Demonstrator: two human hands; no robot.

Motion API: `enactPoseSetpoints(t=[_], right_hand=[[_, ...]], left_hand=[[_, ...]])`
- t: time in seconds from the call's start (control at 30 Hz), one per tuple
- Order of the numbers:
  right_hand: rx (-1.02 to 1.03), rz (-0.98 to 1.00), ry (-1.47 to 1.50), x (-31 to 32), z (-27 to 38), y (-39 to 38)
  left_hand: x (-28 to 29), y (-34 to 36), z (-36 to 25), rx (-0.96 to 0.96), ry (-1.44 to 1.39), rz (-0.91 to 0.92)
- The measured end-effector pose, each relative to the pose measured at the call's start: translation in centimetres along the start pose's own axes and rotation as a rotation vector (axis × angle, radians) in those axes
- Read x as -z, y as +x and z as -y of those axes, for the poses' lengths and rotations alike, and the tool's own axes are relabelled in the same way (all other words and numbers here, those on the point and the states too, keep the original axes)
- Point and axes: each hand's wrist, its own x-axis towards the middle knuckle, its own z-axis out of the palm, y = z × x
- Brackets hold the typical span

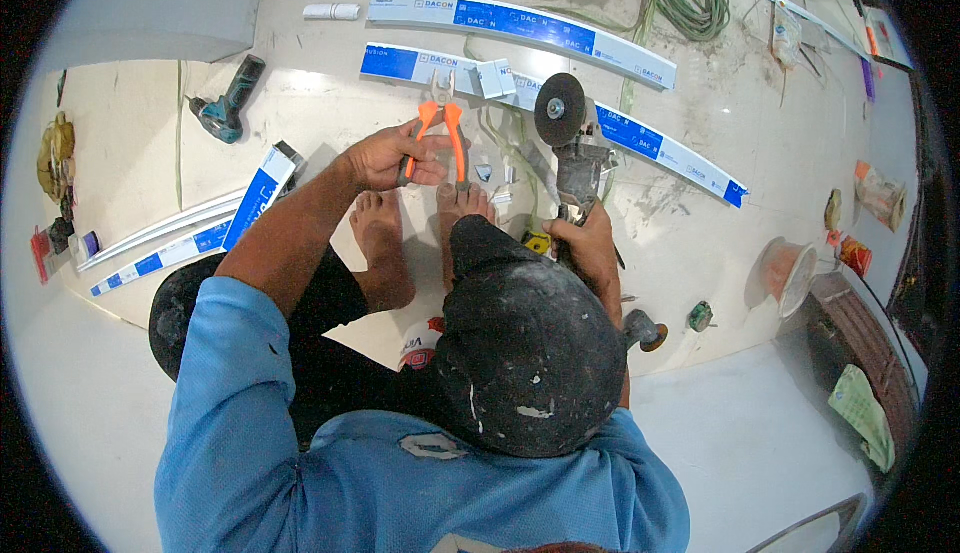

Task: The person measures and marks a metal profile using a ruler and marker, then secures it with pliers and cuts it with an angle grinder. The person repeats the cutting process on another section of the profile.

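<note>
The pale floor [720, 168] leaves open room between the grinder side and its right edge. Toward its far edge lie long blue-and-white strips [520, 23]. Near the right edge is a bucket [787, 278], whose content I cannot tell. Over the floor's middle, the right hand [588, 243] grips an angle grinder [580, 168]; the left hand [395, 156] holds orange-handled pliers [454, 121].

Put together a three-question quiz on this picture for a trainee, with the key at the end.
1. Which tool does the left hand hold?
2. True or false: the cordless drill lies farther left in the picture than the left hand.
3. The disc on the grinder in the right hand is: A) white, B) black, C) red.

Key:
1. The orange-handled pliers.
2. True.
3. B.
</note>
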Motion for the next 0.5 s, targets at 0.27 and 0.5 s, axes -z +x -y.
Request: enactPoseSetpoints(t=[0.27, 0.5], right_hand=[[-0.014, 0.009, 0.000, 0.0, 0.1, -0.2], [0.026, -0.017, -0.030, -0.2, 0.7, -0.5]], left_hand=[[-1.8, 0.4, -1.9, 0.007, 0.501, -0.266], [0.0, 1.8, -2.5, 0.050, 1.457, -0.405]])
